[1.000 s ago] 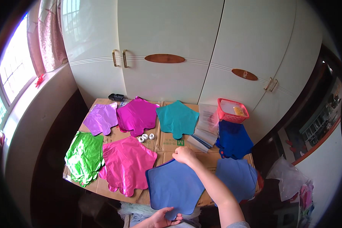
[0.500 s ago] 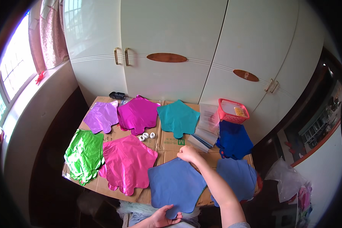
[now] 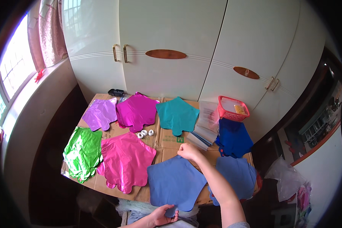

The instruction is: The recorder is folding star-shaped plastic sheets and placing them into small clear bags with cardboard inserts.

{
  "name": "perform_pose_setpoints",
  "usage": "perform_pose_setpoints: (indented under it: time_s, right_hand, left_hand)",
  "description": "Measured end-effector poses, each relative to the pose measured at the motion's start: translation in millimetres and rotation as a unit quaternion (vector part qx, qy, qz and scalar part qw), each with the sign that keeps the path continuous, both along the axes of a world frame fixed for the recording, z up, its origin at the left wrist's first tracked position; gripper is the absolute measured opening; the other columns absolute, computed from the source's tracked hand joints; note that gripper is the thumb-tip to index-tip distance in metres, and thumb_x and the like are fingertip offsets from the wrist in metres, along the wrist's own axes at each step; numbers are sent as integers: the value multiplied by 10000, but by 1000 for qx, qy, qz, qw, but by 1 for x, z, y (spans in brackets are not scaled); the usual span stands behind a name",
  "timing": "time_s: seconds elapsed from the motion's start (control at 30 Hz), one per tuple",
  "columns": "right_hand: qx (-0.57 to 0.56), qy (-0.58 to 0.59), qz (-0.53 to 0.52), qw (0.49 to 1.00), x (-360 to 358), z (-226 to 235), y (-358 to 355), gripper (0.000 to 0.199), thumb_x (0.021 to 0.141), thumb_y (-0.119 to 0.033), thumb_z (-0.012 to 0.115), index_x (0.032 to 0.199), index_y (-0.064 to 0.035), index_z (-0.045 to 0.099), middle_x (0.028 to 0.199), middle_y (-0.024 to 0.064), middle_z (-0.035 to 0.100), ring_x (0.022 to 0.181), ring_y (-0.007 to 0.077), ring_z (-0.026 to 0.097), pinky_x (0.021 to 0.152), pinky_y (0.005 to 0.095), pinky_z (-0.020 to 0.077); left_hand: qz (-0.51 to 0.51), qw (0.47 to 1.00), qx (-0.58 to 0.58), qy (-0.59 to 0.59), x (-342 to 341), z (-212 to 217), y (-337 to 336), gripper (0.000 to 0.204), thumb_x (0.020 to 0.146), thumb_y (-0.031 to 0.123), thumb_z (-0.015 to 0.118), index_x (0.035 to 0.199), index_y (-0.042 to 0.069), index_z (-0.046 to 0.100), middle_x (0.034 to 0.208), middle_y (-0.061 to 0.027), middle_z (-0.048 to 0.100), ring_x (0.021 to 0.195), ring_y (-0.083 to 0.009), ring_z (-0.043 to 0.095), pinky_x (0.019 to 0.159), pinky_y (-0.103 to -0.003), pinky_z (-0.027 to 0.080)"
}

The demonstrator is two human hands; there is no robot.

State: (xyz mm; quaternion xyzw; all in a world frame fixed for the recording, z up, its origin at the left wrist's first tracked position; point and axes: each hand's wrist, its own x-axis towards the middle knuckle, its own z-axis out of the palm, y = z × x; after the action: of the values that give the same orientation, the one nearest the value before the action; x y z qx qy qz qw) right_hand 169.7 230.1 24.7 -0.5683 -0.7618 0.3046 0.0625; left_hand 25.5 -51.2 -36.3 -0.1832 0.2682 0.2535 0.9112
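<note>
A flat, dusty-blue star-shaped foil balloon [image 3: 174, 183] lies over the near edge of the cardboard-covered table. Its far point is pinched by my right hand [image 3: 189, 151], whose fingers are closed. At the near end, my left hand [image 3: 163, 216] grips the rounded tab between thumb and fingers, palm up. A stack of the same blue balloons [image 3: 236, 176] sits beside my right forearm. To the left is a pile of flat pink balloons [image 3: 128, 161].
Other flat balloon piles are green [image 3: 82, 153], lilac [image 3: 100, 113], magenta [image 3: 137, 110], teal [image 3: 178, 114] and dark blue [image 3: 235, 137]. Small white rolls [image 3: 144, 133] and clear plastic sleeves [image 3: 208, 116] lie between them. A red basket [image 3: 233, 109] stands far right, before white cabinets [image 3: 167, 78].
The whole view has shifted very slightly. Both hands keep their hold on the blue balloon, which stays stretched between them.
</note>
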Motion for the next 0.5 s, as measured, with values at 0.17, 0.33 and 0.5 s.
perform_pose_setpoints:
  time_s: [0.17, 0.33, 0.5]
  right_hand:
    - [-98, 41, -10, 994, 0, 13, -3, 192, 789, -240, 620, 738, -55, 623, 666, 103, 669, 557, 180, 657, 527, 318, 519]
    - [-123, 76, -12, 989, 9, 9, -7, 149, 780, -173, 644, 750, -31, 612, 639, 85, 660, 528, 153, 653, 493, 291, 512]
    - [-124, 94, -6, 988, 12, 15, -11, 146, 808, -146, 661, 779, -10, 616, 661, 84, 653, 536, 144, 645, 479, 275, 503]
  left_hand:
    - [4, 1000, 19, 4, -2, -12, -5, 191, 965, 207, 449, 973, 16, 457, 868, -105, 548, 814, -221, 541, 817, -399, 486]
    - [-32, 999, 12, 8, -2, 4, -10, 199, 967, 211, 453, 975, 13, 449, 860, -106, 543, 801, -210, 534, 809, -386, 485]
    - [-38, 997, 23, 70, 1, 24, -5, 188, 976, 204, 458, 969, 16, 453, 832, -100, 536, 780, -208, 525, 776, -369, 486]
